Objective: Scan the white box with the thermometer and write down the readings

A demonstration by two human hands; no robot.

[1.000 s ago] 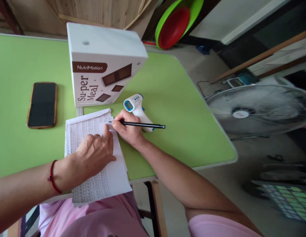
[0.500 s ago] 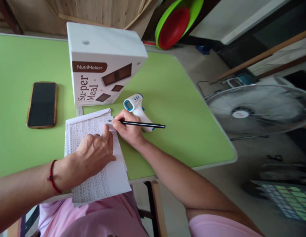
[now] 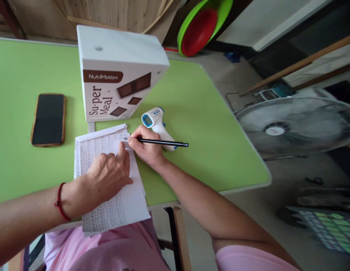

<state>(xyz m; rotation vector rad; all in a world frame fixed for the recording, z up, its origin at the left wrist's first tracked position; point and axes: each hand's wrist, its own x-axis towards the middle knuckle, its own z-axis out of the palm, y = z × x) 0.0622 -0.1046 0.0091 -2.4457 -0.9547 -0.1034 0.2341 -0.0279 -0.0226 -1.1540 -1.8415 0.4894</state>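
Observation:
A black pen (image 3: 163,142) is pinched in my right hand (image 3: 148,147), its tip at the upper right part of the paper (image 3: 133,203). Rows of small handwriting cover much of the sheet, and its top edge is folded over. My left hand (image 3: 107,177) lies on the paper with the index finger stretched toward the pen tip and the thumb apart; the other fingers are bent. Just beyond my right hand lies a white and blue infrared thermometer (image 3: 155,118), partly hidden by that hand and the pen.
A white NutriMotion box (image 3: 107,94) stands behind the paper on the green table (image 3: 197,158). To the left lies a phone (image 3: 49,119) in a brown case. Past the table's right edge are a fan (image 3: 276,130) and green and red basins (image 3: 199,34).

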